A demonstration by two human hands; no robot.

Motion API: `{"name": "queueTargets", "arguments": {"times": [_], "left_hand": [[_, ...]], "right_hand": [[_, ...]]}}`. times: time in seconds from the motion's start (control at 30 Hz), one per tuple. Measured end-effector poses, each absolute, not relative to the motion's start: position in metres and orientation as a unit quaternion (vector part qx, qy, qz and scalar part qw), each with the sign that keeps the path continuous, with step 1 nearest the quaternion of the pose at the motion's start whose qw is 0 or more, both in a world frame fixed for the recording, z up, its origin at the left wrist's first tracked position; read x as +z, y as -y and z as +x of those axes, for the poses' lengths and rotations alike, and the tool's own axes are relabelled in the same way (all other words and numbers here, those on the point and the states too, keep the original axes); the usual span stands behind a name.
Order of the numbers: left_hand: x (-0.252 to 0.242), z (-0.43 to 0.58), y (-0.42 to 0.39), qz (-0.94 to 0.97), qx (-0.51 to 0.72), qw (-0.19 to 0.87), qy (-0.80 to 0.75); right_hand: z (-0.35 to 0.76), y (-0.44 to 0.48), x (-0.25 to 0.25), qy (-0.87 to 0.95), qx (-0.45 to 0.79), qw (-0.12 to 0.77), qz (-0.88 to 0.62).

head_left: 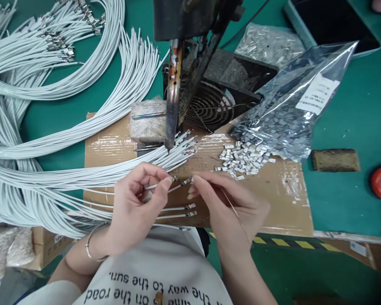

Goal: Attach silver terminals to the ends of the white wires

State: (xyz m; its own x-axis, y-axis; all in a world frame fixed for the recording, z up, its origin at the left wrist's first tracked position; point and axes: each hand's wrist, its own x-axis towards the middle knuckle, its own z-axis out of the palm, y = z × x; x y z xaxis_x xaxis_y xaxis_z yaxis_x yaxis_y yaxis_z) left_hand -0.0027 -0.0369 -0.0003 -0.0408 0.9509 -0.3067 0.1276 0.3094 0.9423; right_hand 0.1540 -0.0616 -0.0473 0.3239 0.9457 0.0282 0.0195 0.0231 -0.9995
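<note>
White insulated wire [155, 185] with a bare stripped end lies pinched between thumb and forefinger of the left hand [136, 207], just below the centre of the frame, over the brown taped cardboard sheet [282, 186] that covers the green worktop [352, 127]. We see the right hand [228, 207] with its fingertips closed on a small silver metal terminal [187, 181] at the wire's tip; a thin strand [235, 209], perhaps solder, crosses that hand, though we cannot tell its material.

Directly above the hands hangs the dark, discoloured soldering iron tip [171, 123], mounted on a stand in front of the black round-grilled fan [216, 101]. We judge the chief hazard to be a burn: fingers raised to the iron pass close under its point. A loose pinch could let the terminal slip off the wire end and drop among the fanned white wire ends [178, 150] beside it.

Right of centre, the spilled heap of small silver terminals [244, 159] lies at the mouth of the clear plastic bag [292, 110]; a sweep of the right forearm could scatter them. Coiled bundles of white wire [51, 84] fill the left of the frame and could snag the held wire.
</note>
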Motion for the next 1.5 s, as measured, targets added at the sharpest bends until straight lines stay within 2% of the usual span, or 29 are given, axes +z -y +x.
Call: {"name": "queueTargets", "arguments": {"times": [0.07, 0.13, 0.33, 0.63, 0.8, 1.0, 1.1, 1.27, 1.5], "left_hand": [[-0.001, -0.002, 0.037, 0.452, 0.383, 0.533, -0.605], [-0.001, -0.002, 0.037, 0.452, 0.380, 0.538, -0.602], [-0.001, -0.005, 0.035, 0.428, 0.377, 0.579, -0.583], [0.000, -0.004, 0.036, 0.426, 0.375, 0.582, -0.583], [-0.001, -0.003, 0.035, 0.426, 0.368, 0.582, -0.587], [0.001, -0.002, 0.033, 0.439, 0.370, 0.571, -0.587], [0.001, -0.001, 0.034, 0.444, 0.371, 0.557, -0.596], [-0.002, -0.001, 0.037, 0.431, 0.395, 0.559, -0.588], [0.001, -0.002, 0.035, 0.429, 0.385, 0.582, -0.574]], "right_hand": [[0.155, 0.059, -0.045, 0.385, 0.494, 0.570, -0.531], [0.155, 0.057, -0.043, 0.369, 0.537, 0.571, -0.499], [0.150, 0.052, -0.040, 0.382, 0.531, 0.576, -0.490], [0.150, 0.055, -0.038, 0.397, 0.516, 0.578, -0.492], [0.150, 0.058, -0.041, 0.444, 0.469, 0.576, -0.501], [0.154, 0.060, -0.048, 0.593, 0.265, 0.583, -0.489], [0.156, 0.061, -0.049, 0.578, 0.231, 0.583, -0.522], [0.158, 0.062, -0.047, 0.454, 0.346, 0.588, -0.573], [0.156, 0.055, -0.041, 0.376, 0.488, 0.594, -0.517]]}}
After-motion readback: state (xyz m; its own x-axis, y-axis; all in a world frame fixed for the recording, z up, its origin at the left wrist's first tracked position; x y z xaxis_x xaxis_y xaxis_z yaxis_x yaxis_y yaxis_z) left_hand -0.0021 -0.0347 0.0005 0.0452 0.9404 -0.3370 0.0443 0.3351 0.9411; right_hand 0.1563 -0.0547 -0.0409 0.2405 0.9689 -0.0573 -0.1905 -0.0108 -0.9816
